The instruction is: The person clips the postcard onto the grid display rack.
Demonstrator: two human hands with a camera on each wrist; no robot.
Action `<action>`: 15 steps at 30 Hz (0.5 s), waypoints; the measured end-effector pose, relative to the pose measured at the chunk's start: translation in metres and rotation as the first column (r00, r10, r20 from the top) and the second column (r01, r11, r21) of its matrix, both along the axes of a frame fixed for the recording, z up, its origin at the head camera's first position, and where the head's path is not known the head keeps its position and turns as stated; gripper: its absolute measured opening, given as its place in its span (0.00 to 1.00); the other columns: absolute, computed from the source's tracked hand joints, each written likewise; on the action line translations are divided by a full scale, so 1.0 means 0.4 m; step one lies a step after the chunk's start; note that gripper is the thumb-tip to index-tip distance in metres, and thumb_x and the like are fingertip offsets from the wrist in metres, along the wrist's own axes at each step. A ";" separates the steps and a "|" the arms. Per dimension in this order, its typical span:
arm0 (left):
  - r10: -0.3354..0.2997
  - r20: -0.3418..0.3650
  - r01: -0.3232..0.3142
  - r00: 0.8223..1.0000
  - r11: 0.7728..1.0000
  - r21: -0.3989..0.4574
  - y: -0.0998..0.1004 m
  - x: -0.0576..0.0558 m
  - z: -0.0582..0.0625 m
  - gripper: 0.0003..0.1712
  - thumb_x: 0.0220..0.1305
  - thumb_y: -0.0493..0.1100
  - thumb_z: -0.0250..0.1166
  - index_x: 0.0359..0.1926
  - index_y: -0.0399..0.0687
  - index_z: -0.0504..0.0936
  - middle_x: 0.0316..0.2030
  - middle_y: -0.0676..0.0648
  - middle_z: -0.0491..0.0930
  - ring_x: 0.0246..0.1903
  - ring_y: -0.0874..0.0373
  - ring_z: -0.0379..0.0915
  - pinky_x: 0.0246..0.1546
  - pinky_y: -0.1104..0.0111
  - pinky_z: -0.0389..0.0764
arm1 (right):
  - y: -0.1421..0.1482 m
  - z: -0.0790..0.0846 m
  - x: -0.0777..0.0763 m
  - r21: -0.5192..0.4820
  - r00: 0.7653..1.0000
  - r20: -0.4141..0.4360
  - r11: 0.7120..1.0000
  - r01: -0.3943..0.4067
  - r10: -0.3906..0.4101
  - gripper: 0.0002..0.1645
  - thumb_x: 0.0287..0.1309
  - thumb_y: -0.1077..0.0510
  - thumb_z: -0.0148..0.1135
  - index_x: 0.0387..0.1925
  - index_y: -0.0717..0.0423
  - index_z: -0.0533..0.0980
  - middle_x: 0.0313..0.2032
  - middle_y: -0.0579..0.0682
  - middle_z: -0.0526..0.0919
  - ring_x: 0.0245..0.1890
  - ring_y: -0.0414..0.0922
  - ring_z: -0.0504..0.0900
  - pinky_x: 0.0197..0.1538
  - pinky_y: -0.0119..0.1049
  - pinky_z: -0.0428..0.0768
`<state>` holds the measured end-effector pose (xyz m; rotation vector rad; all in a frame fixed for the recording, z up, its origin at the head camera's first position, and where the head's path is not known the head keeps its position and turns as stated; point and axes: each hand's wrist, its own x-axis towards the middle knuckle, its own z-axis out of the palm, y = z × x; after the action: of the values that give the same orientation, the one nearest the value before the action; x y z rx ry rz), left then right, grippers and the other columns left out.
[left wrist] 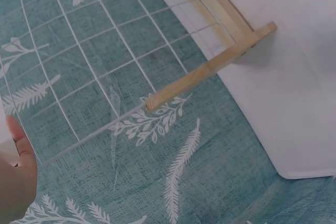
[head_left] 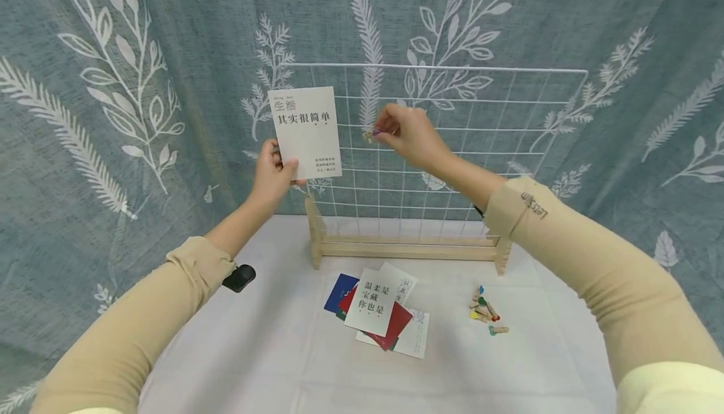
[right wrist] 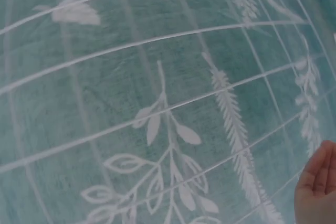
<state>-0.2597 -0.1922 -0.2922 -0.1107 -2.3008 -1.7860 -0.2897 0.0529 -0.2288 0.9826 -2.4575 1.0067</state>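
My left hand [head_left: 271, 178] holds a white printed card [head_left: 308, 141] by its lower left corner, thumb on the front face. The card stands nearly upright before the left end of a white wire grid [head_left: 452, 129]. To the right of the card, my right hand [head_left: 411, 136] pinches a small wooden clothespin [head_left: 367, 136] with a purple part at the fingertips. It is in front of the grid; whether it touches the wires cannot be told. Only the thumb side of the left hand [left wrist: 20, 177] shows in the left wrist view. The right wrist view catches curled fingers [right wrist: 315, 179] at its edge.
A wooden base [head_left: 407, 250] carries the grid on the white table [head_left: 254, 351]. In front lies a pile of overlapping cards [head_left: 370, 304], white, red and blue. Several small clothespins with coloured ends [head_left: 482, 307] lie at the right. A leaf-patterned curtain [head_left: 186, 37] hangs behind.
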 end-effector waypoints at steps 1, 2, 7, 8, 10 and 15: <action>0.004 -0.001 -0.004 1.000 1.000 -0.001 0.001 -0.004 0.001 0.21 0.71 0.32 0.45 0.61 0.34 0.53 0.47 0.40 0.70 0.36 0.67 0.71 0.31 0.79 0.81 | -0.004 0.003 -0.005 -0.022 1.000 0.014 1.000 0.012 -0.012 0.09 0.57 0.65 0.62 0.38 0.68 0.76 0.38 0.61 0.84 0.37 0.50 0.82 0.42 0.37 0.80; 0.009 -0.003 -0.009 1.000 1.000 -0.001 0.003 -0.009 0.002 0.20 0.71 0.32 0.45 0.61 0.34 0.53 0.47 0.40 0.70 0.36 0.66 0.71 0.31 0.79 0.81 | -0.008 0.006 -0.010 -0.050 0.999 0.031 0.998 0.025 -0.023 0.09 0.56 0.65 0.63 0.38 0.68 0.76 0.38 0.60 0.84 0.38 0.50 0.83 0.42 0.36 0.80; 0.025 -0.009 -0.025 1.000 1.000 -0.005 0.012 -0.027 0.004 0.20 0.71 0.32 0.45 0.61 0.33 0.53 0.45 0.40 0.69 0.37 0.62 0.71 0.31 0.80 0.81 | -0.029 0.019 -0.036 -0.201 0.992 0.104 0.976 0.089 -0.069 0.10 0.55 0.65 0.64 0.39 0.67 0.78 0.40 0.61 0.84 0.38 0.51 0.83 0.43 0.34 0.81; 0.027 -0.010 -0.027 1.000 1.000 -0.007 0.013 -0.029 0.004 0.20 0.71 0.31 0.45 0.61 0.33 0.53 0.44 0.41 0.69 0.37 0.62 0.70 0.31 0.80 0.81 | -0.034 0.023 -0.039 -0.234 0.992 0.109 0.968 0.094 -0.070 0.10 0.55 0.65 0.64 0.38 0.68 0.78 0.40 0.62 0.84 0.37 0.51 0.83 0.42 0.34 0.81; 0.030 -0.013 -0.031 0.999 0.999 -0.013 0.015 -0.035 0.004 0.21 0.71 0.31 0.45 0.61 0.34 0.53 0.43 0.44 0.68 0.36 0.63 0.70 0.31 0.81 0.80 | -0.043 0.030 -0.047 -0.282 0.990 0.112 0.953 0.109 -0.080 0.10 0.55 0.65 0.65 0.38 0.68 0.78 0.39 0.62 0.84 0.37 0.51 0.83 0.42 0.32 0.81; 0.041 -0.035 -0.042 0.999 0.999 -0.023 0.019 -0.047 0.008 0.20 0.71 0.32 0.45 0.61 0.35 0.54 0.42 0.45 0.68 0.35 0.64 0.70 0.31 0.81 0.79 | -0.068 0.049 -0.061 -0.350 0.989 0.099 0.927 0.138 -0.110 0.11 0.54 0.63 0.66 0.37 0.67 0.79 0.39 0.61 0.85 0.37 0.49 0.84 0.42 0.30 0.81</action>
<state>-0.2784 -0.1847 -0.2892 -0.0962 -2.2842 -1.7236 -0.3140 0.0255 -0.2090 0.6715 -2.2479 1.4048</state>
